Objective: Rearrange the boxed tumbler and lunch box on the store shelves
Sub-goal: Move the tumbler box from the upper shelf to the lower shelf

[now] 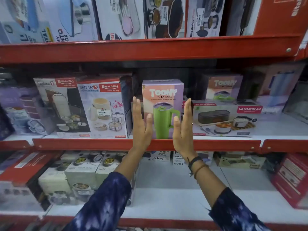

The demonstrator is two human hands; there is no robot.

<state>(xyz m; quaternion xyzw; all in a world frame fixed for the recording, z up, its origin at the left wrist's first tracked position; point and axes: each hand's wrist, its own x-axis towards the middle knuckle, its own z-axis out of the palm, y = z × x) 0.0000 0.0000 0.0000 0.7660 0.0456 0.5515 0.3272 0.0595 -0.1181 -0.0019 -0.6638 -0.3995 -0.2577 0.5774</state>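
A lilac and peach Toony tumbler box [162, 92] with a green tumbler pictured on it stands upright at the front of the middle shelf [83, 144]. My left hand [141, 129] lies flat against its left side and my right hand [183, 130] against its right side. Both thumbs rest on the front face, so the box is held between my palms. Just right of it a white Varmora lunch box carton [225, 117] lies on its long side. A second Toony box [225, 87] stands behind that carton.
Two Rishabh Sedan-3 lunch box cartons [101, 107] stand close to the left of the tumbler box. The red upper shelf [150, 49] hangs just above, full of boxes. The lower shelf [166, 220] holds more cartons left and right, with a white gap under my arms.
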